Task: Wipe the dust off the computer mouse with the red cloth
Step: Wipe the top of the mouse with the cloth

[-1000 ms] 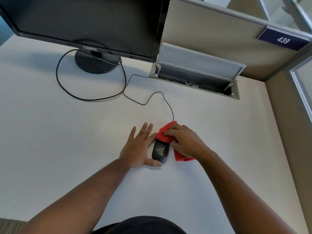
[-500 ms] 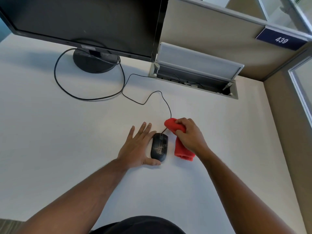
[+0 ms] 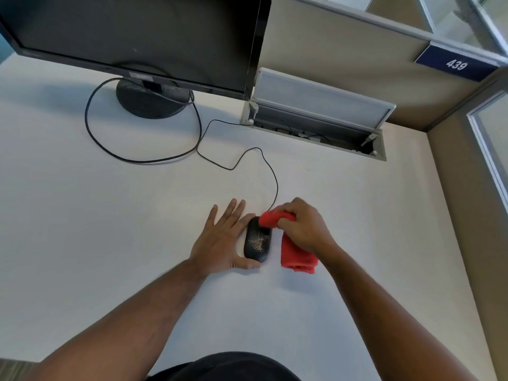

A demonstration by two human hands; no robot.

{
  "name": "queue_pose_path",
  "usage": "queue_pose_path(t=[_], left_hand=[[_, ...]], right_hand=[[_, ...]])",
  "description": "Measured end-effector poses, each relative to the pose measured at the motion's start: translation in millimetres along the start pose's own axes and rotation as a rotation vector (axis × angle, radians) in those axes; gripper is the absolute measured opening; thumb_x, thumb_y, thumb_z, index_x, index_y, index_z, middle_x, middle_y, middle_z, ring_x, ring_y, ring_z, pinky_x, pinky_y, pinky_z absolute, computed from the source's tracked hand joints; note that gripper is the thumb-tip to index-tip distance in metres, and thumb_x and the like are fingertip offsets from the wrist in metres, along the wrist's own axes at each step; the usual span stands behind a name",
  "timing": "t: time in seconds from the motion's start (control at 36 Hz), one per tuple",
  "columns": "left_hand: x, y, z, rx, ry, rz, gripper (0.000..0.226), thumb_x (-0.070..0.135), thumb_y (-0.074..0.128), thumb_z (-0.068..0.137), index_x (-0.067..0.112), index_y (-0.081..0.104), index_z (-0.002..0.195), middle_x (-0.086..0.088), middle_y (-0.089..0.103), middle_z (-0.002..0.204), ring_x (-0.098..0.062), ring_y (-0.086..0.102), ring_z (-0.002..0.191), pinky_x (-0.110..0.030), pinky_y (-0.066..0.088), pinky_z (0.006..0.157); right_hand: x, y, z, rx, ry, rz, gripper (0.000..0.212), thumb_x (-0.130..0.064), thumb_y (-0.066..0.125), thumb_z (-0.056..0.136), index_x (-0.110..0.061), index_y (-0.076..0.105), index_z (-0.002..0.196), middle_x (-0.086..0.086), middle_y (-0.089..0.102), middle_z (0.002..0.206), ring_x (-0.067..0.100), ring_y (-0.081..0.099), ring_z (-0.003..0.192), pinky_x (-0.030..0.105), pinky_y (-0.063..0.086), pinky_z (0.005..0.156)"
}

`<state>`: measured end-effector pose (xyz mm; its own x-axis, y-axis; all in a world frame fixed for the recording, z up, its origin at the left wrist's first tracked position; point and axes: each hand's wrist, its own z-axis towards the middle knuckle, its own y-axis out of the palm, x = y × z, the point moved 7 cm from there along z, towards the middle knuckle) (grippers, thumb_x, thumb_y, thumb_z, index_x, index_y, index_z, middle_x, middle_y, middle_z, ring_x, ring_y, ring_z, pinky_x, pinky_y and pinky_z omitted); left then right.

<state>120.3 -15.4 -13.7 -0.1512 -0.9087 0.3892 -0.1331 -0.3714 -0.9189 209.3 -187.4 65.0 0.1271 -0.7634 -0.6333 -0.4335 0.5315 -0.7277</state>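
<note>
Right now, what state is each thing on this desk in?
Black computer mouse: dusty on top, flat on the desk.
Red cloth: bunched, one end on the mouse's front.
Right hand: gripping the cloth.
Left hand: flat, bracing the mouse.
Black monitor: dark.
Grey cable-hatch lid: open.

The white desk (image 3: pixel 82 215) carries the black computer mouse (image 3: pixel 257 242), the monitor stand (image 3: pixel 151 101), and a looping cable (image 3: pixel 143 160).
</note>
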Motion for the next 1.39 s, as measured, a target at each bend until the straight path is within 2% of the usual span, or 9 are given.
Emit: queue_pose_path(t=[0.08, 0.28, 0.44, 0.61, 0.75, 1.0, 1.11, 1.19, 1.39], left_hand=[[1, -2, 0, 0.004, 0.003, 0.0, 0.125, 0.101, 0.048, 0.065, 0.028, 0.02, 0.162, -0.003, -0.001, 0.176, -0.019, -0.016, 0.16, -0.059, -0.002, 0.127], [0, 0, 0, 0.001, -0.003, -0.002, 0.13, 0.102, 0.047, 0.064, 0.025, 0.016, 0.164, -0.002, -0.003, 0.176, -0.017, -0.017, 0.16, -0.059, -0.002, 0.127], [-1, 2, 1, 0.012, 0.0, -0.013, 0.127, 0.102, 0.048, 0.063, 0.029, 0.019, 0.162, 0.0, -0.002, 0.176, -0.016, -0.018, 0.159, -0.058, -0.005, 0.127], [-2, 2, 1, 0.019, -0.003, -0.008, 0.127, 0.101, 0.049, 0.062, 0.028, 0.021, 0.162, 0.0, 0.0, 0.176, -0.016, -0.016, 0.16, -0.058, -0.003, 0.127], [-2, 2, 1, 0.0, -0.009, 0.005, 0.13, 0.102, 0.046, 0.063, 0.026, 0.016, 0.164, 0.0, -0.003, 0.176, -0.016, -0.017, 0.159, -0.058, -0.004, 0.127], [-1, 1, 0, 0.006, -0.004, -0.01, 0.127, 0.1, 0.05, 0.063, 0.028, 0.019, 0.163, 0.0, -0.002, 0.176, -0.015, -0.018, 0.159, -0.057, -0.007, 0.127], [0, -1, 0, 0.004, 0.001, -0.025, 0.127, 0.1, 0.051, 0.063, 0.028, 0.02, 0.163, -0.001, -0.002, 0.176, -0.016, -0.016, 0.16, -0.056, -0.008, 0.127], [0, -1, 1, -0.013, -0.004, -0.005, 0.13, 0.101, 0.048, 0.064, 0.025, 0.018, 0.165, -0.002, -0.003, 0.176, -0.017, -0.016, 0.16, -0.057, -0.006, 0.127], [0, 0, 1, 0.0, -0.002, -0.003, 0.129, 0.101, 0.047, 0.063, 0.024, 0.02, 0.163, -0.003, 0.001, 0.176, -0.018, -0.014, 0.16, -0.058, -0.005, 0.127]], right_hand=[[10, -5, 5, 0.111, 0.06, 0.011, 0.035, -0.028, 0.059, 0.087, -0.038, 0.068, 0.119, -0.011, 0.054, 0.107, 0.017, 0.06, 0.094, 0.029, 0.044, 0.075], [2, 34, -10, -0.044, -0.009, -0.111, 0.047, -0.023, 0.055, 0.087, -0.04, 0.065, 0.13, -0.013, 0.049, 0.104, 0.014, 0.057, 0.094, 0.022, 0.039, 0.075], [-12, 19, -10, -0.253, -0.06, -0.069, 0.035, -0.043, 0.055, 0.072, -0.071, 0.067, 0.09, -0.018, 0.058, 0.091, -0.003, 0.056, 0.086, 0.022, 0.041, 0.071], [-2, -3, 5, -0.027, 0.015, 0.026, 0.037, -0.034, 0.055, 0.077, -0.048, 0.073, 0.105, -0.015, 0.059, 0.101, 0.011, 0.06, 0.092, 0.031, 0.049, 0.076], [-4, 29, -4, -0.114, -0.016, -0.083, 0.048, -0.027, 0.054, 0.085, -0.05, 0.063, 0.126, -0.013, 0.052, 0.107, 0.011, 0.056, 0.095, 0.028, 0.042, 0.08], [-15, 9, -6, -0.269, -0.037, 0.026, 0.033, -0.03, 0.057, 0.072, -0.058, 0.072, 0.081, -0.019, 0.061, 0.094, -0.003, 0.058, 0.088, 0.024, 0.043, 0.073], [-8, -3, 6, -0.031, -0.014, 0.095, 0.043, -0.016, 0.059, 0.085, -0.047, 0.074, 0.11, -0.009, 0.057, 0.105, 0.01, 0.059, 0.097, 0.022, 0.045, 0.08], [-4, 18, 6, -0.076, 0.003, -0.046, 0.045, -0.016, 0.056, 0.091, -0.034, 0.067, 0.131, -0.008, 0.05, 0.112, 0.013, 0.056, 0.103, 0.025, 0.042, 0.087], [-13, 27, -7, -0.156, -0.053, -0.046, 0.039, -0.019, 0.059, 0.084, -0.042, 0.075, 0.111, -0.019, 0.053, 0.102, 0.0, 0.054, 0.091, 0.02, 0.041, 0.081]])
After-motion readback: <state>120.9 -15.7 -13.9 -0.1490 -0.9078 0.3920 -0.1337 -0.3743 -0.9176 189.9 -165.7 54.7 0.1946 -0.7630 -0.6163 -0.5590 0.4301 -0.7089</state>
